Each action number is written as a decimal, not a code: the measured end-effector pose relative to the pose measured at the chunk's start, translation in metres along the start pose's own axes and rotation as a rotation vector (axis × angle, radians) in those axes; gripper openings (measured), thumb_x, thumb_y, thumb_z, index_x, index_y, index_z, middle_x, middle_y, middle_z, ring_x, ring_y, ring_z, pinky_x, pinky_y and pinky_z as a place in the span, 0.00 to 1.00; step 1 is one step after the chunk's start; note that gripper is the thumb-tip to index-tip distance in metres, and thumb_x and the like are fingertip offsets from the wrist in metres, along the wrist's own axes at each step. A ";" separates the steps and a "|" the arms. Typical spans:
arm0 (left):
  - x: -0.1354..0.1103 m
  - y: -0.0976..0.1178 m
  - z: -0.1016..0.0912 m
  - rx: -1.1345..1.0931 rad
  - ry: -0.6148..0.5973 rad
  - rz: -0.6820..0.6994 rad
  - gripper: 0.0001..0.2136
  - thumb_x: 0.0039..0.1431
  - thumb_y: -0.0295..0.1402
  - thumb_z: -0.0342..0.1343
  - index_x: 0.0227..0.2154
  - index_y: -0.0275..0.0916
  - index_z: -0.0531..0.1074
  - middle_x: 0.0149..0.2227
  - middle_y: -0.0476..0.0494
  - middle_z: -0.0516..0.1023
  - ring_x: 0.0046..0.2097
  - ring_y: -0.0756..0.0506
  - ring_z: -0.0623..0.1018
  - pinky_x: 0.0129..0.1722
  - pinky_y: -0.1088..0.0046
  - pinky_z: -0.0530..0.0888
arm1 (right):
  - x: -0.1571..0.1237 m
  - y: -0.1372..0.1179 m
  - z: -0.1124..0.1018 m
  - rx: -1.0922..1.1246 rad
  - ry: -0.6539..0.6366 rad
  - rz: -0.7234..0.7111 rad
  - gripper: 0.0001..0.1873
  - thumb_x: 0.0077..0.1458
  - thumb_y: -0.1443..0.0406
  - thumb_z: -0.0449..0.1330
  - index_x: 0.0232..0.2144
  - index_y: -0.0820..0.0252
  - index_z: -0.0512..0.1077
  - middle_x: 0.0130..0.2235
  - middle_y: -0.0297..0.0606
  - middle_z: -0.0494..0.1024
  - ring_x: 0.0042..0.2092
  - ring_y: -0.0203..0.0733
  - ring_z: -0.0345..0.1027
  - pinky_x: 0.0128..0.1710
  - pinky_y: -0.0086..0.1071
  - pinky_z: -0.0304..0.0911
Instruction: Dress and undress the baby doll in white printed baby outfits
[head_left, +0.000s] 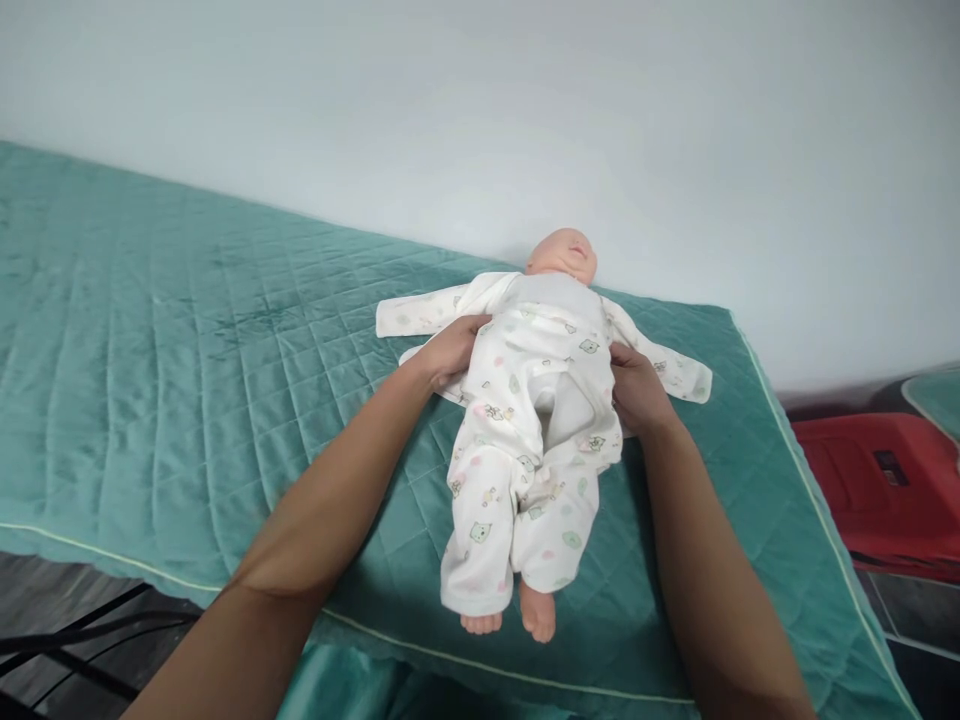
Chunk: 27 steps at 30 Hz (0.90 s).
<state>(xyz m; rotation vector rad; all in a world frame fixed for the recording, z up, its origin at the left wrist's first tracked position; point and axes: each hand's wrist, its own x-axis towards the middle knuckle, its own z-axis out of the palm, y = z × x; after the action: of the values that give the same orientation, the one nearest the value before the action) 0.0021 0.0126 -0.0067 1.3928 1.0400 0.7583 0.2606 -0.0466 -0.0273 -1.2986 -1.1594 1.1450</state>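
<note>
A baby doll (pixel 562 253) lies on its back, head toward the wall and bare feet toward me. It has on white printed baby pants (pixel 487 480) with an open crotch, pulled up over its belly. A white baby jacket (pixel 420 312) is spread under it, sleeves stretched out to both sides. My left hand (pixel 456 350) is closed at the left side of the pants' waist. On the opposite side, my right hand (pixel 637 385) grips the pants near the hip. The fingertips of both hands are partly hidden by cloth and the doll's body.
A green quilted cover (pixel 187 380) lies over the bed, which stands against a pale wall (pixel 450 120). Beyond the bed's right edge is a red plastic object (pixel 885 480). Dark metal bars (pixel 82 635) show at the lower left, above a grey floor.
</note>
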 end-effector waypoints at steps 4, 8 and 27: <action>0.002 -0.001 0.004 -0.045 -0.003 -0.001 0.13 0.50 0.36 0.59 0.37 0.36 0.81 0.26 0.44 0.81 0.35 0.41 0.80 0.40 0.62 0.78 | -0.002 -0.002 0.004 -0.065 0.047 -0.025 0.14 0.46 0.56 0.67 0.35 0.54 0.79 0.37 0.37 0.84 0.44 0.50 0.76 0.45 0.44 0.71; 0.009 -0.011 0.007 -0.119 -0.041 0.082 0.18 0.49 0.40 0.60 0.41 0.36 0.80 0.35 0.41 0.84 0.39 0.39 0.81 0.42 0.61 0.78 | -0.004 -0.008 0.005 -0.205 0.027 -0.127 0.10 0.51 0.58 0.63 0.35 0.55 0.79 0.39 0.37 0.83 0.46 0.50 0.73 0.48 0.44 0.68; 0.015 -0.012 -0.002 0.372 0.196 0.177 0.11 0.51 0.30 0.51 0.35 0.37 0.75 0.39 0.43 0.82 0.44 0.41 0.78 0.46 0.66 0.73 | 0.005 -0.007 -0.006 -0.435 0.283 -0.039 0.12 0.51 0.61 0.61 0.39 0.56 0.74 0.33 0.39 0.81 0.34 0.45 0.71 0.36 0.37 0.65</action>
<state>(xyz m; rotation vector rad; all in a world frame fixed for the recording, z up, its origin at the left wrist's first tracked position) 0.0039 0.0263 -0.0204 1.7731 1.2683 0.8743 0.2670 -0.0418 -0.0198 -1.6965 -1.2516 0.6683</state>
